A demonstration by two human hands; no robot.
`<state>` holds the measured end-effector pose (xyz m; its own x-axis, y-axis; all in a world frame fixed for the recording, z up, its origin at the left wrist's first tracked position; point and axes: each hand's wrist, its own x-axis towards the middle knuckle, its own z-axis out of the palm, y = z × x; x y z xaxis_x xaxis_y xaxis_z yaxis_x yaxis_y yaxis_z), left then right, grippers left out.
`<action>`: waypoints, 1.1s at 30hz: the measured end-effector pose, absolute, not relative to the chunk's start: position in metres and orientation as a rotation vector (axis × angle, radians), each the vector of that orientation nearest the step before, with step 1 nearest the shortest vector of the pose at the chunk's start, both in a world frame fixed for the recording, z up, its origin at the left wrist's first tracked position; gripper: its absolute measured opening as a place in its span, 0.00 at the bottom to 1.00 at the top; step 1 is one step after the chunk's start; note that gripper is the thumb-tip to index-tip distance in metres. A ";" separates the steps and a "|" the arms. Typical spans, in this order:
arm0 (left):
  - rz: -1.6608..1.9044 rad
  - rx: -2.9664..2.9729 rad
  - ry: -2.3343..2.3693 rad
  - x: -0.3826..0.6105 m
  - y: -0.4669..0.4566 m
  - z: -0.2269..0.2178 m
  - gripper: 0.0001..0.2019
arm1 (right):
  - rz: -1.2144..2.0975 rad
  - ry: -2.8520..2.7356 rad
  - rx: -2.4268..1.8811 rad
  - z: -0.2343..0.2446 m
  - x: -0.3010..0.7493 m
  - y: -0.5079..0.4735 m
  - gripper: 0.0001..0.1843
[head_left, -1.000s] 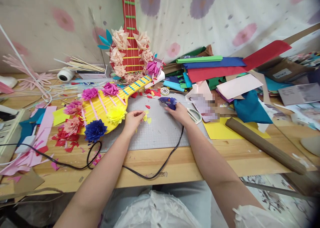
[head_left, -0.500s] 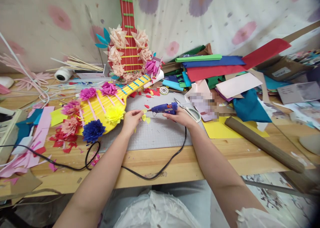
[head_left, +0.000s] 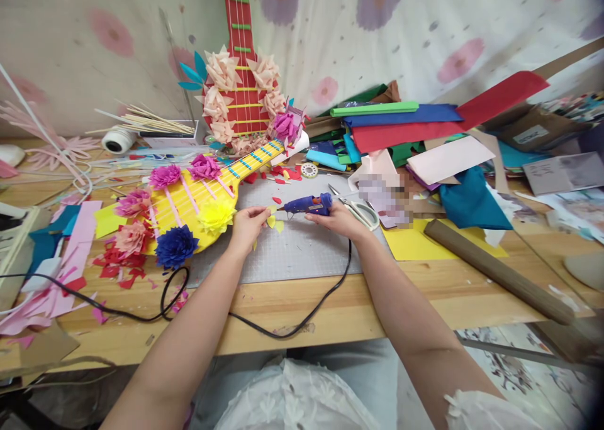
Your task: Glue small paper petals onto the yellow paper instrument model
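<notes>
My right hand (head_left: 338, 220) is wrapped round a blue glue gun (head_left: 309, 204), its nozzle pointing left. Between the fingertips of my left hand (head_left: 250, 227) is a small yellow paper petal (head_left: 272, 211), right at the nozzle tip. A few more yellow petals (head_left: 279, 226) show just below, over the grey cutting mat (head_left: 292, 254). Left of my left hand lies a yellow paper guitar (head_left: 184, 197) with pink, magenta, yellow and blue paper flowers on it. Scissors (head_left: 363, 214) lie behind my right hand, their handles partly covered by it.
A red guitar (head_left: 245, 106) with peach flowers stands at the back. Paper rolls and sheets (head_left: 410, 131) pile up at the back right, near a brown roll (head_left: 495, 271). The black cord (head_left: 283, 336) loops along the front edge. Paper scraps (head_left: 70, 254) lie left.
Almost nothing differs. The glue gun and my right hand have shifted very slightly left, while my left hand keeps its pinch on the petal.
</notes>
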<state>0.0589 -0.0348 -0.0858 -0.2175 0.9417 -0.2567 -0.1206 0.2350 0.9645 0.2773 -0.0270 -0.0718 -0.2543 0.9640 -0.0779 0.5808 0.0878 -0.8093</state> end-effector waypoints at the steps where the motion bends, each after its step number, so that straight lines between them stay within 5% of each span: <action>1: 1.226 0.836 1.412 0.059 -0.035 -0.086 0.12 | 1.043 -1.887 -1.512 -0.072 0.277 -0.027 0.25; 33: 1.178 0.904 1.435 0.059 -0.036 -0.086 0.09 | 1.053 -1.848 -1.517 -0.065 0.276 -0.029 0.25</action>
